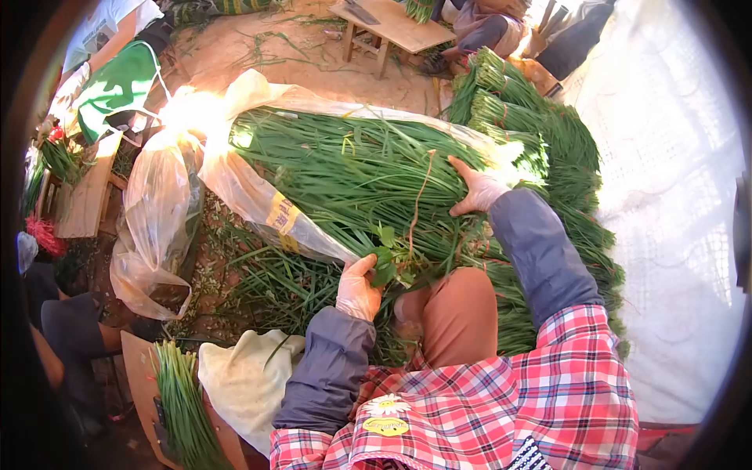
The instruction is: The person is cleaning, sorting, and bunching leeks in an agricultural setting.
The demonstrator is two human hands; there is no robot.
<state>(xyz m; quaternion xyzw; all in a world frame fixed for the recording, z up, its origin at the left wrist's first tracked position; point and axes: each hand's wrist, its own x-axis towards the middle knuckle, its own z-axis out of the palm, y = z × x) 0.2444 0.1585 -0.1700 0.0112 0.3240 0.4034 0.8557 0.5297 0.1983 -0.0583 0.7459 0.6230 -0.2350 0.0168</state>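
A large clear plastic bag with yellow print lies spread around a thick heap of long green chives. My left hand is closed at the bag's near edge, fingers bent around the film. Beside its fingertips is a broad-leafed green sprig, partly hidden by the hand; whether it is held too cannot be made out. My right hand rests on the heap's right end, thumb and fingers spread. A thin brown string crosses the chives between my hands. Both hands appear to wear thin clear gloves.
Tied chive bundles are stacked at right beside a white sheet. Another plastic bag stands at left. Near me are a board with chives and a pale cloth. Co-workers sit around a wooden bench and another board.
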